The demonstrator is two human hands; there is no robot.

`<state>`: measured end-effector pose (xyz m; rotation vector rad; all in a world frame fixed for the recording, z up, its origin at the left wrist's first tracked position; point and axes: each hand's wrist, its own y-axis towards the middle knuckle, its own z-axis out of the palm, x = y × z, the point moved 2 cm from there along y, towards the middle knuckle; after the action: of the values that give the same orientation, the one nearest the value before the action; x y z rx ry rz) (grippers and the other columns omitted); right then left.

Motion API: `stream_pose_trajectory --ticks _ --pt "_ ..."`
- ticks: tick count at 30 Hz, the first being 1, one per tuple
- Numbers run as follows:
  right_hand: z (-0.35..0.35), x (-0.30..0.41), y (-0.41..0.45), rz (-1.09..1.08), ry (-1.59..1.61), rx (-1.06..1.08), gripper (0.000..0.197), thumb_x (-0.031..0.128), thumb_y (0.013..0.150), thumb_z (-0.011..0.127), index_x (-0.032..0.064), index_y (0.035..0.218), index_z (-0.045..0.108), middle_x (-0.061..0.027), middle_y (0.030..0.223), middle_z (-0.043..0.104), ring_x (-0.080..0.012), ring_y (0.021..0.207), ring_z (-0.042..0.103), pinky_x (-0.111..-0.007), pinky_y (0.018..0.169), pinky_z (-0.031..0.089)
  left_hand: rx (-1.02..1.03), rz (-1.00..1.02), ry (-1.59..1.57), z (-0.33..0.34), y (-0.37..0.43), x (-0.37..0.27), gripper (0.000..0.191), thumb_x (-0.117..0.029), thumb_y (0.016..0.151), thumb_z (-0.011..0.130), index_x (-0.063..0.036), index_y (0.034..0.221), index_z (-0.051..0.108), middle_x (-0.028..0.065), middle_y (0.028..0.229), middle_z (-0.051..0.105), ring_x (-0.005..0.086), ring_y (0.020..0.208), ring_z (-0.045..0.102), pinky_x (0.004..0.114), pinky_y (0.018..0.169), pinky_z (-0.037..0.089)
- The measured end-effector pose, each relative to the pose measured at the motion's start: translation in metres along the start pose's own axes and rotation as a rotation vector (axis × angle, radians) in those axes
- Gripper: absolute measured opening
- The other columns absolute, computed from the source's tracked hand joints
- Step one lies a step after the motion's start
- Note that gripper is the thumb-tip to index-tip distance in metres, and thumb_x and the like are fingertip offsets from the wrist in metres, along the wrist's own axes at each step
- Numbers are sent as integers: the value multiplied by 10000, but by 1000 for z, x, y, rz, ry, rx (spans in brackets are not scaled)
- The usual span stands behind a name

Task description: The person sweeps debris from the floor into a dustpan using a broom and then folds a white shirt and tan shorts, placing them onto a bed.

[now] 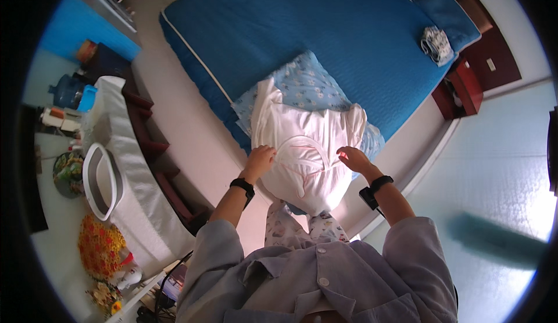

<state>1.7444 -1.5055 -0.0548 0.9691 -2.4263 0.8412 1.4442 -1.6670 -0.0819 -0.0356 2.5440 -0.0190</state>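
Note:
A white garment with pink-edged seams and a curved neckline lies spread before me. Beneath it is a light blue flower-patterned cloth, on the near corner of the bed with its dark blue cover. My left hand rests at the garment's left edge, level with the neckline. On the opposite edge is my right hand, fingers curled at the fabric. Whether either hand pinches the cloth cannot be made out. The garment's lower part hangs towards my legs.
A folded patterned cloth lies by a blue pillow at the far right of the bed. To the right stands a red nightstand. On the left, a cloth-covered cabinet bears a white-rimmed basin and a blue water jug.

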Motion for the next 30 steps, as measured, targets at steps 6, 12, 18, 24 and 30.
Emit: stream_pose_trajectory --ticks 6,12,18,24,30 --pt "-21 50 3 -308 -23 32 194 160 840 528 109 1012 601 -94 893 628 -272 846 608 -375 735 477 -193 36 -14 -57 -31 -56 92 -73 755 592 -54 845 597 107 835 596 302 821 563 400 726 452" --pt "-31 129 -8 -788 -10 51 121 122 798 568 79 902 613 -99 835 619 -276 790 606 -371 697 483 -329 -181 108 -88 -107 -118 85 -102 766 597 -73 846 598 87 833 595 275 844 562 387 767 441" --pt "-15 191 -42 -1149 -82 161 71 121 793 568 74 834 601 -101 812 606 -291 782 586 -391 696 474 -489 -366 213 -79 -199 -194 59 -124 778 597 -89 822 577 68 840 589 266 868 561 384 788 428" --pt "22 279 -118 -1490 -158 345 63 118 786 582 70 821 604 -87 802 606 -287 772 581 -392 689 463 -673 -542 317 -84 -300 -280 52 -101 769 599 -84 811 572 58 849 584 257 876 553 372 781 422" --pt "75 356 -228 -1807 -95 501 70 115 801 581 48 799 600 -101 745 594 -312 709 575 -403 634 462 -849 -747 430 -60 -417 -364 81 -125 769 605 -82 835 590 69 847 579 269 842 560 373 751 429"
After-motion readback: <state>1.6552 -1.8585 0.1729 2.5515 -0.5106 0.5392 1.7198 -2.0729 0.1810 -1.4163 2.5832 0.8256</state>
